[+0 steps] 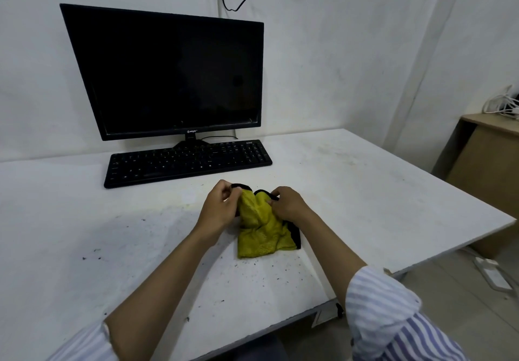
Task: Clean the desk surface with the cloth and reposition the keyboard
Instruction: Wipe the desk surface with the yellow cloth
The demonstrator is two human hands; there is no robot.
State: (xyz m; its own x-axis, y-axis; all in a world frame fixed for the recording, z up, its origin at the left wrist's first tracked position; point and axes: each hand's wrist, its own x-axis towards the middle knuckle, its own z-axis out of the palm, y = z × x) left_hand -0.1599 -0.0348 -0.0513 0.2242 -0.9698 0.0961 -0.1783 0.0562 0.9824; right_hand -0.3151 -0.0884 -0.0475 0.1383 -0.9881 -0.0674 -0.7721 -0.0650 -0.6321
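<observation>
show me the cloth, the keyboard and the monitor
cloth (261, 237): head view, middle of its yellow face
keyboard (187, 162): head view, middle of the key field
monitor (174, 79): head view, centre of the dark screen

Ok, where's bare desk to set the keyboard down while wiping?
Bare: desk right of the keyboard, and the speckled left front. Crowded: centre, where left hand and right hand grip the cloth, and under the monitor.

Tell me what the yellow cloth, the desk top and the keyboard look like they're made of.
Yellow cloth: likely microfibre or terry, going by its fuzzy pile, black stitched edging and soft crumpling. Desk top: a hard white board, perhaps laminate or painted; matte, thin-edged, speckled with dark dirt. Keyboard: black plastic, apparently, with a dull matte finish.
</observation>
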